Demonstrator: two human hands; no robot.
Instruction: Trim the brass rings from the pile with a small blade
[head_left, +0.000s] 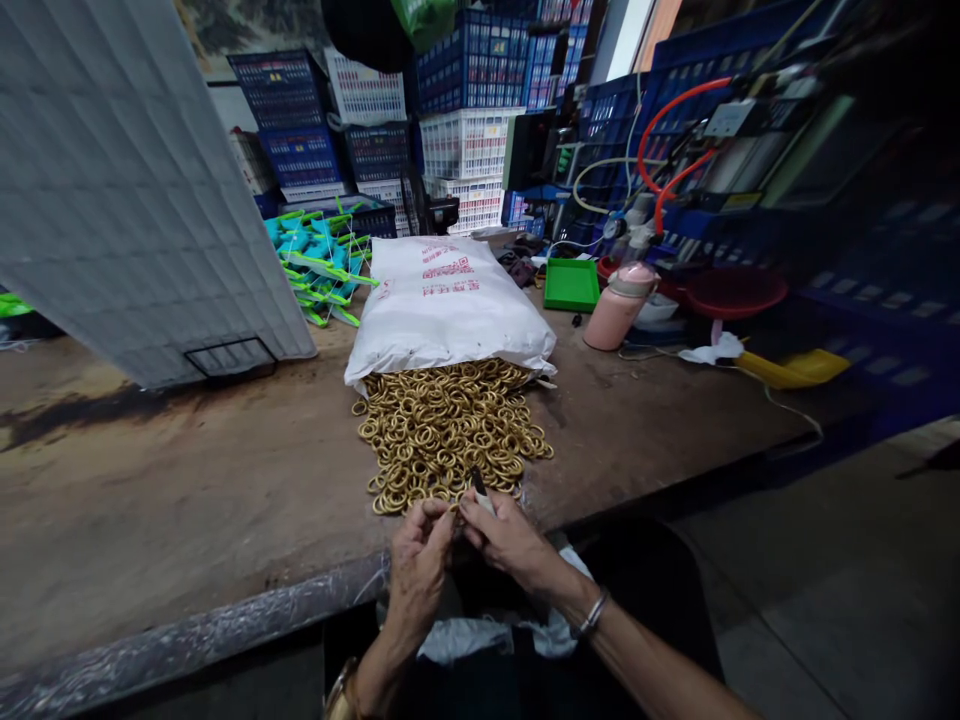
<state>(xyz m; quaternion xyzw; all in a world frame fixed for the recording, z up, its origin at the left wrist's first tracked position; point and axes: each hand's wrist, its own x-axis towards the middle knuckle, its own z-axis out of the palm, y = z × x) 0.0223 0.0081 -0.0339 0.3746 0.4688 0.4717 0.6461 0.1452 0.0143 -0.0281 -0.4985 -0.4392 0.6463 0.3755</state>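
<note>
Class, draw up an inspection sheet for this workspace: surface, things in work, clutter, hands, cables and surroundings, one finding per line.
Surface: brown table, darkly stained at the left.
Things in work: a heap of gold-coloured rings lies at the near end of a white bag.
Clutter: green tray and pink bottle right of the bag; teal-and-green items left.
Left hand: fingers pinched at a small ring.
Right hand: holds a small pale-handled tool, dark tip outward.
Cables: red tubes loop from equipment at the right.
Surroundings: stacked blue and white crates behind; pale ribbed panel at left.
</note>
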